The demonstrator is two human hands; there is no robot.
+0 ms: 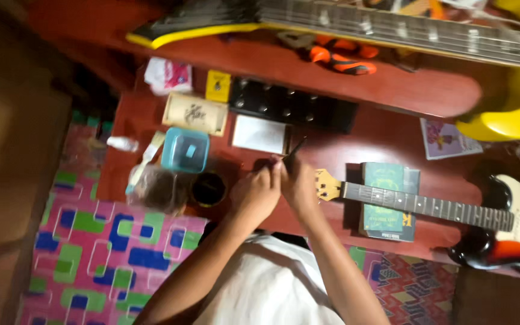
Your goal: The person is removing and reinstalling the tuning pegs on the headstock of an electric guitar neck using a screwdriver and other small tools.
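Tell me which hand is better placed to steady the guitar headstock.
Probably the right hand: it sits directly beside the headstock. The left hand is farther off, on the side of the black cup. Both hands meet around a thin dark tool.

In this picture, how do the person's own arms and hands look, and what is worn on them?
Both arms are bare from the upper arm down: no long sleeves, gloves, watch or bracelet show. The left hand and right hand are bare too; the picture is too blurred to tell rings. A white shirt covers the body below.
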